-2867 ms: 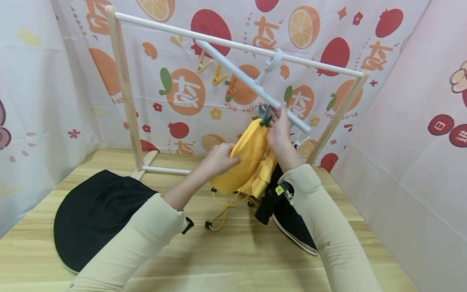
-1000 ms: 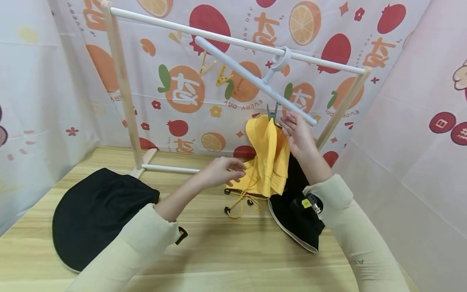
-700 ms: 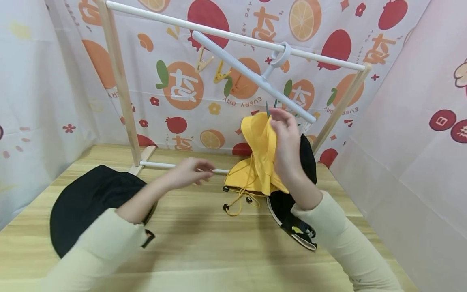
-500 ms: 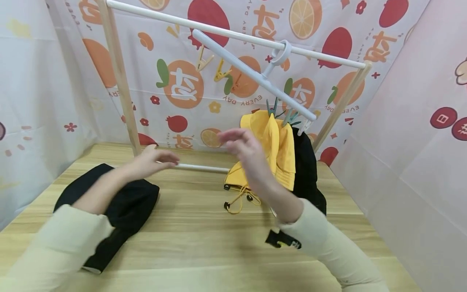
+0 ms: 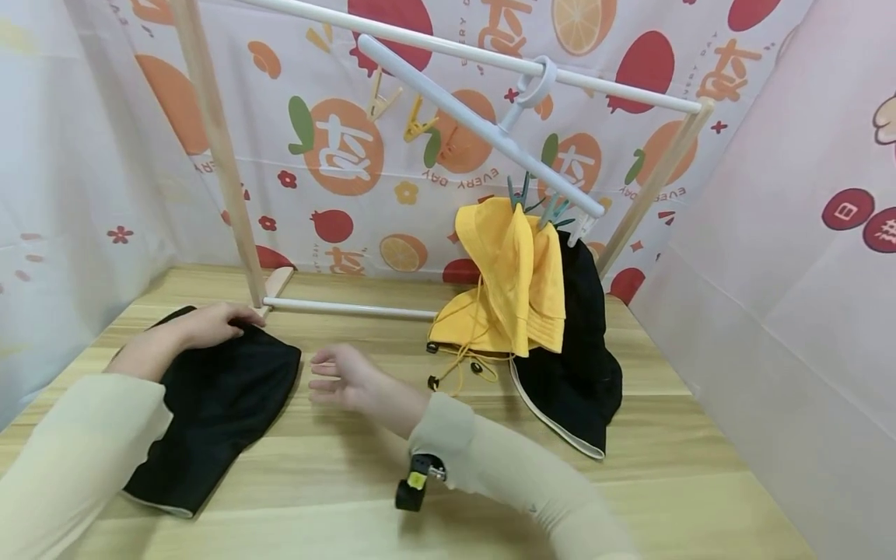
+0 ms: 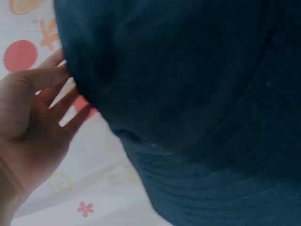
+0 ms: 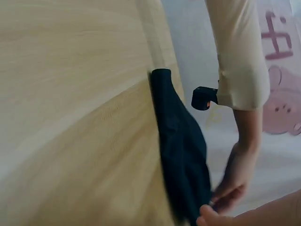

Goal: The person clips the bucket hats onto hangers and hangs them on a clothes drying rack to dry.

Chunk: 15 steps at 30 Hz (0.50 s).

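Observation:
At the table's left lies a black brimmed hat [image 5: 224, 397], its crown toward the rack. My left hand [image 5: 210, 325] pinches the hat's far edge; in the left wrist view, the thumb and fingers of that hand [image 6: 42, 103] meet the dark fabric [image 6: 178, 75]. To the hat's right, my right hand [image 5: 357, 381] hovers with relaxed fingers, apart from it in the head view and blurred by motion. In the right wrist view the hat [image 7: 181, 146] stands partly lifted, with the left hand [image 7: 237, 176] at its edge.
A wooden rack [image 5: 220, 155] holds a tilted pale blue hanger [image 5: 476, 128]. Green clothespins [image 5: 519, 193] grip a yellow drawstring hat [image 5: 511, 272]; another black hat [image 5: 584, 342] hangs beside it near a white clothespin [image 5: 581, 227]. Yellow clothespins [image 5: 418, 124] hang at the hanger's left.
My left hand has let go of the yellow hat, moved left and taken the black hat's edge, turning that hat. My right hand has left the clothespins and swept left and down.

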Each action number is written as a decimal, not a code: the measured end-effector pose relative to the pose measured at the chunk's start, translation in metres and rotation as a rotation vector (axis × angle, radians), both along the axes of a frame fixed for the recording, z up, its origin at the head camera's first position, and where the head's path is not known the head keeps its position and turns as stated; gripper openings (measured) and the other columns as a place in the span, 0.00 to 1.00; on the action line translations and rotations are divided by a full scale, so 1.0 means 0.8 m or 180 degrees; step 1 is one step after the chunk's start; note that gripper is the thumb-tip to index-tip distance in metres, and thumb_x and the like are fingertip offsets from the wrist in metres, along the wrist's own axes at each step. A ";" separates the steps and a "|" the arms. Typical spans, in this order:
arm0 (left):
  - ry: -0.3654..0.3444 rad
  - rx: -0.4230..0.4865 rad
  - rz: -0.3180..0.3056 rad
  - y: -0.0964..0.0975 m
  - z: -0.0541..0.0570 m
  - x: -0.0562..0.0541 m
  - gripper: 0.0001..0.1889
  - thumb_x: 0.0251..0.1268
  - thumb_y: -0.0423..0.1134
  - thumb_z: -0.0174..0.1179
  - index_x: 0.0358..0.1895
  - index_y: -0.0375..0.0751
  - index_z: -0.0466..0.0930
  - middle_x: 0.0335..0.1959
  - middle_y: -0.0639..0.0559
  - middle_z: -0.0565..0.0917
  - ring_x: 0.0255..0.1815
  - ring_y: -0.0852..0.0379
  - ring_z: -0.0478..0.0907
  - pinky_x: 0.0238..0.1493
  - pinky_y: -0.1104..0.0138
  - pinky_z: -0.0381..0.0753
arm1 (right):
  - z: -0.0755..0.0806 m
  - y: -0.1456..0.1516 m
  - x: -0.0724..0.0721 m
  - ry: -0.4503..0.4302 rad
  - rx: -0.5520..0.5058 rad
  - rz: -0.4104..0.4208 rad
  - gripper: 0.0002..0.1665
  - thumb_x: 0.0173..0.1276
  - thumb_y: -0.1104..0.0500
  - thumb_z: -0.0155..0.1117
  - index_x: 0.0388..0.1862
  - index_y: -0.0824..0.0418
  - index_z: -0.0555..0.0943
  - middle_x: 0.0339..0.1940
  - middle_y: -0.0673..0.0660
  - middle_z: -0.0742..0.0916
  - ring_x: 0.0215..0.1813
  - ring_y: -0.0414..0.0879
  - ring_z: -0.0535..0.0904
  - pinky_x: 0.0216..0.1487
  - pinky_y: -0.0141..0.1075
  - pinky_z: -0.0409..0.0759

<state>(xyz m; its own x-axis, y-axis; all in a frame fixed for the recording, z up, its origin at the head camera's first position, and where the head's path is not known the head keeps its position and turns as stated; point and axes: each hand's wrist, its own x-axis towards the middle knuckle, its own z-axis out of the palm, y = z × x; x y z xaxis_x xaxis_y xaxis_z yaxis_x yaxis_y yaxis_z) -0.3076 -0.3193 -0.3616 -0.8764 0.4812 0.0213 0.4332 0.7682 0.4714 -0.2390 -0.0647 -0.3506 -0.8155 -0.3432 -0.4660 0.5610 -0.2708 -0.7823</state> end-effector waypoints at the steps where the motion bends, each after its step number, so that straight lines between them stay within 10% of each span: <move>1: 0.0095 0.0006 0.0006 -0.004 -0.005 -0.003 0.11 0.57 0.20 0.51 0.44 0.22 0.77 0.44 0.30 0.77 0.50 0.31 0.69 0.48 0.45 0.68 | -0.005 -0.009 0.000 -0.0124 -0.0018 -0.0087 0.22 0.56 0.71 0.53 0.52 0.69 0.70 0.51 0.71 0.73 0.59 0.72 0.63 0.57 0.59 0.61; 7: 0.0361 -0.0064 -0.0130 -0.027 -0.027 -0.017 0.13 0.52 0.21 0.56 0.44 0.28 0.78 0.42 0.35 0.78 0.47 0.34 0.72 0.47 0.48 0.69 | -0.041 -0.049 0.008 -0.0416 -0.0068 -0.0237 0.27 0.52 0.73 0.52 0.55 0.75 0.68 0.49 0.70 0.76 0.56 0.65 0.69 0.57 0.61 0.59; 15: 0.0093 -0.0273 -0.0172 -0.021 -0.025 -0.023 0.13 0.46 0.21 0.60 0.39 0.29 0.78 0.35 0.40 0.77 0.38 0.41 0.74 0.39 0.53 0.72 | -0.056 -0.078 0.014 -0.0494 0.0090 -0.0105 0.16 0.56 0.71 0.57 0.45 0.73 0.74 0.45 0.67 0.80 0.54 0.61 0.73 0.58 0.51 0.64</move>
